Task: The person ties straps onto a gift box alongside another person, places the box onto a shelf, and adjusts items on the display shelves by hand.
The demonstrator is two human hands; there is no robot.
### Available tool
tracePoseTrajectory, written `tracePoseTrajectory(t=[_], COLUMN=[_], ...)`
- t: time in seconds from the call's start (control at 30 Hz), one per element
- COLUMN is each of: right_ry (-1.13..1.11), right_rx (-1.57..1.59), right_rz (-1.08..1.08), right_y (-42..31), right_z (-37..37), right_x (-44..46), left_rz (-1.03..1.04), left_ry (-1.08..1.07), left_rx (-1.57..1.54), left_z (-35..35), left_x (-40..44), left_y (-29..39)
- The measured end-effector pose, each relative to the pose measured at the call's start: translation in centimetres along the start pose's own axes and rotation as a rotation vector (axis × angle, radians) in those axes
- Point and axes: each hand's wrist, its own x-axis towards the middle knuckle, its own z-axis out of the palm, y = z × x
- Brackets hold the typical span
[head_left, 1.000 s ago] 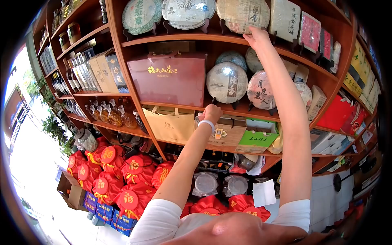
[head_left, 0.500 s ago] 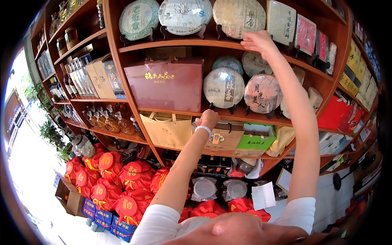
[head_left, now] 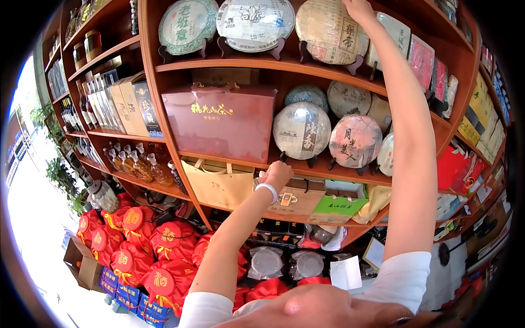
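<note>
My right hand (head_left: 361, 7) is raised to the upper shelf, at the top right edge of a large round wrapped tea cake (head_left: 331, 30) on a dark stand. Its fingertips are cut off by the frame's top, so I cannot tell whether they grip the cake. My left hand (head_left: 278, 174), with a white band at the wrist, is closed at the front edge of the middle shelf (head_left: 322, 165). What its fingers hold, if anything, is hidden. Just above it stands a pale round tea cake (head_left: 302, 131), beside a pinkish one (head_left: 355, 141).
A maroon gift box (head_left: 219, 128) fills the middle shelf's left part. Paper bags, including a tan one (head_left: 216, 186), stand below. Red cloth-covered jars (head_left: 164, 279) crowd the lower left. Glass bottles (head_left: 142, 167) line a side shelf. More wrapped tea (head_left: 255, 24) occupies the upper shelf.
My right hand has moved up from the large tea cake's lower right to its top edge. My left hand stays by the shelf edge. The view has shifted slightly.
</note>
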Motion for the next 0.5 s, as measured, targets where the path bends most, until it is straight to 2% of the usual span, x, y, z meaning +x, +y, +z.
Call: tracePoseTrajectory(t=[0.07, 0.13, 0.5], right_ry=[0.042, -0.071, -0.077], right_rx=[0.0, 0.022, 0.022], right_rz=[-0.021, 0.065, 0.236], right_y=[0.3, -0.2, -2.3], right_z=[0.9, 0.6, -0.4], right_x=[0.9, 1.2, 0.7], left_rz=[0.019, 0.028, 0.055], left_ry=[0.0, 0.011, 0.013], left_rx=[-0.019, -0.004, -0.029], left_z=[0.2, 0.9, 0.6], left_x=[0.1, 0.5, 0.2], left_y=[-0.2, -0.1, -0.2])
